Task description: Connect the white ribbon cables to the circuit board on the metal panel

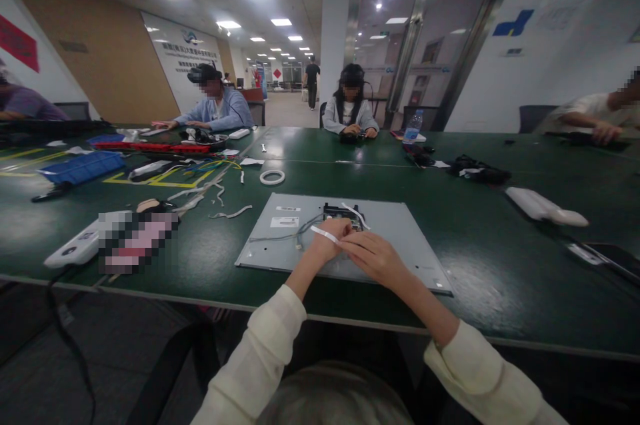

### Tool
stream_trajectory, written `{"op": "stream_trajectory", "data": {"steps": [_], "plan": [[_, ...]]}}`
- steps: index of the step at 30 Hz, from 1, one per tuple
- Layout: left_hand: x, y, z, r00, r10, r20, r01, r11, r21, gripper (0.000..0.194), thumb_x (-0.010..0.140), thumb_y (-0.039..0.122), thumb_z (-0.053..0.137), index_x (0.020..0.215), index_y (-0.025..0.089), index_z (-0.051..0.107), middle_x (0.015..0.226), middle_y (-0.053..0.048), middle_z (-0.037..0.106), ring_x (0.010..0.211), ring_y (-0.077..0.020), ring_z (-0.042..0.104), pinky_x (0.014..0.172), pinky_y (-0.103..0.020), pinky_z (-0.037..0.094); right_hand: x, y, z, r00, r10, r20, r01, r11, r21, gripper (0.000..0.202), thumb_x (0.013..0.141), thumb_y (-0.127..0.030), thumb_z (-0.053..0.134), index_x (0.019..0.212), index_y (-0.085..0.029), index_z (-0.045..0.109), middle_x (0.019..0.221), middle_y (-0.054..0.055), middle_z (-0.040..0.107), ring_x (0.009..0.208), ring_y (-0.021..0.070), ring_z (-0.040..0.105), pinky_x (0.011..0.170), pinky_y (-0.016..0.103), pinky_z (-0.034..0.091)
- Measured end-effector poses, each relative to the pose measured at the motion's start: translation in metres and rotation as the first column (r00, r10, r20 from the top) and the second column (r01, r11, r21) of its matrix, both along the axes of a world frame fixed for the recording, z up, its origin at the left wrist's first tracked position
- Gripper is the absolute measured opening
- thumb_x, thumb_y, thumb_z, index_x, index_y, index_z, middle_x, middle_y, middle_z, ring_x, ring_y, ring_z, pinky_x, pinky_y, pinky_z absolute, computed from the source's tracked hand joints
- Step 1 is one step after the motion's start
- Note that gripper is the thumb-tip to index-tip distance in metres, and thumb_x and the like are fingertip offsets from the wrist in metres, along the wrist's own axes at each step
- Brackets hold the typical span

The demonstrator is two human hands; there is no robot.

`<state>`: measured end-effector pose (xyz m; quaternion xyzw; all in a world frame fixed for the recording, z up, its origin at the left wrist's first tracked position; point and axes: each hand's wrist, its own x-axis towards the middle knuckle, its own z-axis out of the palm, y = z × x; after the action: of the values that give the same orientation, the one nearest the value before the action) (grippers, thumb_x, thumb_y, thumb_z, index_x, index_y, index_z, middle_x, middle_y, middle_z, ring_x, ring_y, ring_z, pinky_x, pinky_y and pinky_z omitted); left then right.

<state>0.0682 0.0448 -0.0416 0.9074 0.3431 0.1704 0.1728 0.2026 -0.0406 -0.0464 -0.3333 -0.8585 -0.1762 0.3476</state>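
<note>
A flat grey panel [400, 232] lies on the green table, with a black part [330, 210] and thin grey cables [280, 237] on it. My left hand [331, 238] is over the panel's middle, fingers curled by the black part; what they hold, if anything, is hidden. My right hand [375, 255] touches it from the right, its fingers pressed together at a white strip [325, 234] that crosses my left hand. Another white strip [356, 214] lies across the black part.
Left of the panel are torn white strips [233, 213], a tape roll [272, 177], a blue tray [83, 168] and a white power bank [87, 238]. A white device [543, 205] is at right. People sit across the table, near a bottle [413, 126].
</note>
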Motion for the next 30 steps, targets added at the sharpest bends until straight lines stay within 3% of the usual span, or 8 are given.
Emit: {"op": "stream_trajectory", "data": {"steps": [5,8,11,16,19,23,26,30], "plan": [[0.000,-0.002,-0.001,0.999,-0.009,-0.034,0.010,0.999,0.049,0.014,0.081,0.022,0.047,0.084,0.016,0.060,0.082,-0.004,0.065,0.076,-0.0159,0.059,0.068,-0.024,0.043,-0.001,0.001,0.004,0.995,-0.004,-0.097,0.004,1.000,-0.004,0.023,0.089,-0.017,0.045,0.099,-0.019,0.065,0.095,0.006,0.066,0.091,0.0119,0.059,0.081,0.027,0.050],[0.001,-0.008,-0.003,0.998,-0.018,-0.064,0.029,0.984,0.174,0.022,0.086,0.024,0.040,0.089,0.016,0.060,0.086,-0.007,0.066,0.082,-0.0187,0.060,0.073,-0.027,0.044,-0.003,0.008,0.021,0.965,-0.160,-0.210,0.150,0.987,-0.061,0.024,0.090,-0.022,0.044,0.094,-0.018,0.067,0.092,0.005,0.066,0.089,0.0128,0.060,0.083,0.027,0.048],[0.000,-0.018,-0.002,0.985,-0.032,-0.170,0.073,0.968,0.242,0.025,0.087,0.030,0.039,0.093,0.017,0.060,0.083,-0.009,0.066,0.080,-0.0214,0.062,0.074,-0.030,0.044,-0.007,0.026,0.043,0.883,-0.379,-0.276,0.345,0.924,-0.164,0.031,0.092,-0.028,0.038,0.095,-0.018,0.067,0.095,0.006,0.065,0.090,0.0146,0.059,0.083,0.028,0.046],[-0.015,-0.021,0.007,0.985,0.015,-0.175,0.038,0.954,0.296,0.028,0.089,0.031,0.036,0.102,0.019,0.057,0.085,-0.009,0.067,0.079,-0.0213,0.063,0.072,-0.031,0.044,-0.020,0.066,0.053,0.876,-0.476,-0.078,0.457,0.872,-0.176,0.030,0.093,-0.024,0.036,0.105,-0.018,0.063,0.102,0.007,0.063,0.096,0.0152,0.056,0.084,0.026,0.040],[-0.035,-0.004,0.010,0.987,0.145,-0.076,-0.117,0.949,0.294,0.024,0.087,0.029,0.038,0.100,0.019,0.057,0.086,-0.008,0.067,0.078,-0.0194,0.063,0.070,-0.028,0.044,-0.034,0.082,0.044,0.865,-0.497,0.075,0.502,0.849,-0.164,0.031,0.093,-0.022,0.035,0.110,-0.017,0.059,0.102,0.008,0.062,0.094,0.0164,0.055,0.080,0.026,0.038],[-0.065,0.032,0.006,0.861,0.382,0.336,-0.420,0.906,0.046,0.024,0.086,0.029,0.040,0.103,0.017,0.053,0.070,-0.003,0.066,0.064,-0.0134,0.062,0.061,-0.022,0.044,-0.049,0.088,0.031,0.858,-0.483,0.176,0.510,0.845,-0.163,0.030,0.094,-0.020,0.032,0.108,-0.015,0.058,0.096,0.010,0.062,0.091,0.0170,0.055,0.078,0.026,0.037],[-0.079,0.052,-0.002,0.726,0.425,0.541,-0.325,0.905,-0.275,0.036,0.086,0.035,0.038,0.115,0.015,0.048,0.080,-0.004,0.067,0.058,-0.0104,0.062,0.049,-0.018,0.043,-0.055,0.084,0.022,0.877,-0.410,0.252,0.455,0.876,-0.160,0.027,0.093,-0.018,0.033,0.099,-0.015,0.059,0.092,0.008,0.062,0.088,0.0173,0.055,0.075,0.026,0.036],[-0.081,0.065,-0.012,0.662,0.426,0.617,-0.217,0.897,-0.386,0.036,0.083,0.038,0.042,0.095,0.011,0.062,0.088,-0.009,0.067,0.079,-0.0164,0.065,0.053,-0.019,0.048,-0.059,0.076,0.015,0.892,-0.352,0.284,0.410,0.894,-0.178,0.023,0.093,-0.018,0.036,0.095,-0.015,0.059,0.089,0.008,0.061,0.086,0.0177,0.054,0.073,0.027,0.036]]}}
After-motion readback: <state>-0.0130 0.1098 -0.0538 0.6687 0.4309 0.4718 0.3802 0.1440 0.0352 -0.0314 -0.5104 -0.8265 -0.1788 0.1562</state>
